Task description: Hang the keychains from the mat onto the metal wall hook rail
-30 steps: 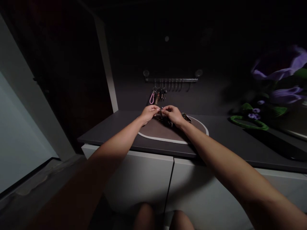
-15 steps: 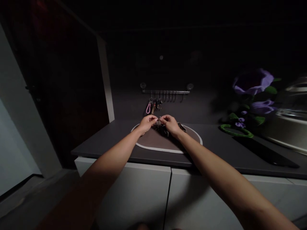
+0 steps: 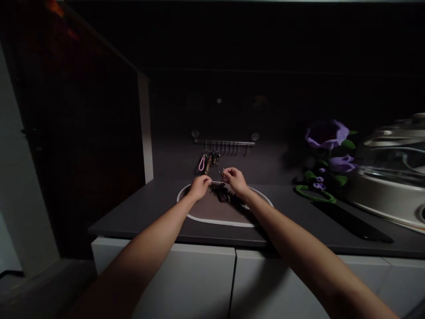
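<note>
My right hand [image 3: 235, 181] is raised above the oval brown mat [image 3: 212, 212], its thumb and fingers pinching a small bunch of keys [image 3: 222, 173] by its ring. Lower and to the left, my left hand [image 3: 199, 188] has thumb and forefinger pressed together; whatever may be between them is too small to make out. Dark items [image 3: 222, 193], perhaps more keys or a pouch, lie on the mat between and below the hands. Behind them, a clear hook rail [image 3: 229, 143] on the wall carries hanging keys [image 3: 215, 157], a pink loop [image 3: 202, 164] and a brown tag [image 3: 208, 165] on its left hooks.
The mat lies on a dark countertop [image 3: 133, 212] above white cabinet doors [image 3: 186, 274]. To the right stand purple artificial flowers [image 3: 327, 135] with a green ring base [image 3: 314, 195], a flat black object [image 3: 355, 223] and a large domed appliance [image 3: 388, 190].
My hands have moved apart. The right one has lifted slightly with the keys, and the left one has drawn away from them. The view has tilted up.
</note>
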`<state>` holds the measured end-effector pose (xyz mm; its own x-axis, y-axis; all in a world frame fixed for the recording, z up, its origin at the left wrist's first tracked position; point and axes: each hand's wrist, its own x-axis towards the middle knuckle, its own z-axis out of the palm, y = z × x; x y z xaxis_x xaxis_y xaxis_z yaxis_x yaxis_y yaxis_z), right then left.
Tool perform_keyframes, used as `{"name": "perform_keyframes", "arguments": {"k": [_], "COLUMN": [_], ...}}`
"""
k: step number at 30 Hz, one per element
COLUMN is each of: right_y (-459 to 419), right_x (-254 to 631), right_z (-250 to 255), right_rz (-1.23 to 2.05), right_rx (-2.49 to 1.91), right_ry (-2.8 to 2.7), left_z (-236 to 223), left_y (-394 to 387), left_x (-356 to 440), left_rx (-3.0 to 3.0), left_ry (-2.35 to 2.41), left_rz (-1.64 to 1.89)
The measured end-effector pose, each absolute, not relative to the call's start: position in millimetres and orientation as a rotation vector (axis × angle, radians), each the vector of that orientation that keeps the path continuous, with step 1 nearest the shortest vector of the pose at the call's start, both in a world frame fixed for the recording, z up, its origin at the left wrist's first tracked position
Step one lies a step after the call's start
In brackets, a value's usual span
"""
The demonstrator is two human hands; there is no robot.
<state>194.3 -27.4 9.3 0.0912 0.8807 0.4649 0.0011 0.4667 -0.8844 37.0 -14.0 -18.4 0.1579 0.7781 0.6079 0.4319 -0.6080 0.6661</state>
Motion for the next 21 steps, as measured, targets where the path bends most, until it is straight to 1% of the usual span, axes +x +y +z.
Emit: {"name": "perform_keyframes", "arguments": {"k": [6,12,21], "right_y": [-8.9,12.8,33.1], "right_x": [196.8,191.6,180.0], "right_z": [41.1,71.7,85.4], "right_rz": [0.77,0.756,0.784], "right_rx": [-0.883,-0.939,-0.955], "right_ry": [-1.252,-1.14,-0.982], "left_z": [-22.8,-23.0,-25.3], "left_y": [-11.5,-11.7,-6.6], "left_x": [36.6,36.1,36.8], "left_rx": [2.38,2.445,2.461], "left_ry": [1.282,1.334,1.338], "left_rz": [1.325,1.315,1.31]}}
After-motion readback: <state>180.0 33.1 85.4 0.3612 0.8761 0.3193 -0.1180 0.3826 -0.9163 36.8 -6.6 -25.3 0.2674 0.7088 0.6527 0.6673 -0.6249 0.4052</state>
